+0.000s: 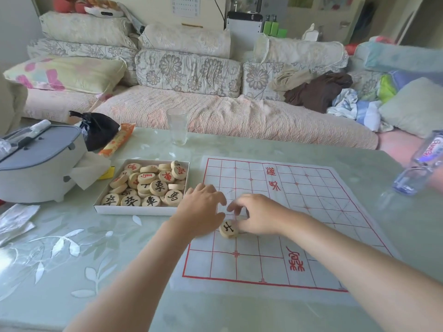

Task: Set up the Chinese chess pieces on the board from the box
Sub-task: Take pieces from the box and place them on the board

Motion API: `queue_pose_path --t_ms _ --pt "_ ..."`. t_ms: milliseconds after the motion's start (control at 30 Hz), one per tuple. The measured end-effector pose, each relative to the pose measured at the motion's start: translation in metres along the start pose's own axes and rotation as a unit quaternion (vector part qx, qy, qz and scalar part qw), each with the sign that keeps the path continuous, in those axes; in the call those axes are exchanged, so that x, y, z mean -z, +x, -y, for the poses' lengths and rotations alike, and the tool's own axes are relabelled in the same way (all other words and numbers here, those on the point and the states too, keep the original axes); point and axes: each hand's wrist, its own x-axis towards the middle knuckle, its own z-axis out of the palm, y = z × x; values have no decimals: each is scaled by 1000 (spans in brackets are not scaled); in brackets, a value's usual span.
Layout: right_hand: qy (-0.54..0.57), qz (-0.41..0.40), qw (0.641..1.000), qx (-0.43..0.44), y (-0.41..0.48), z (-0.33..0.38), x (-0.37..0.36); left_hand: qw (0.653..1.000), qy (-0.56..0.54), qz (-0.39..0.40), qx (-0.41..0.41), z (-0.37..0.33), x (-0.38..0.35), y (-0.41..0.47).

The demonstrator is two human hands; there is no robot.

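The paper chess board [311, 212], white with red lines, lies on the table right of centre. One wooden piece with a black character [229, 228] lies flat near the board's left edge. My left hand [201, 209] rests palm down across that edge, fingers spread toward the board. My right hand [260, 215] hovers just right of the piece with its fingers loosely curled downward, and its thumb side touches the piece's right rim. The white box [134, 210] sits left of the board and holds several red and black pieces [153, 185].
A grey appliance [36, 164], tissue, a black bag [98, 129] and an orange packet stand at the left. A drinking glass [177, 128] is behind the box. A clear plastic bottle [418, 164] leans in at the right edge. A sofa lies beyond the table.
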Motion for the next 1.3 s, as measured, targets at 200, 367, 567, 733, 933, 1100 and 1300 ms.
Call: queue_pose_path --t_ms 200,367,567,733,933,1100,1300 --pt "-16 -20 1000 0 -22 3 -22 996 -58 67 20 -15 -2 -7" --pt "-15 -55 998 14 -25 5 -26 986 -115 83 84 -22 6 -5" --pt "39 -128 991 -29 -64 -49 17 953 -283 17 107 -84 6 8" --pt "61 -185 974 -116 -114 -129 46 949 -308 33 61 -150 -14 33" --pt "59 -202 960 -182 -157 -197 57 963 -265 53 -17 -226 -46 73" --pt "55 -190 954 -226 -180 -239 59 986 -150 62 -47 -268 -75 101" --pt "40 -183 950 -251 -184 -257 52 994 -88 53 -45 -277 -102 104"
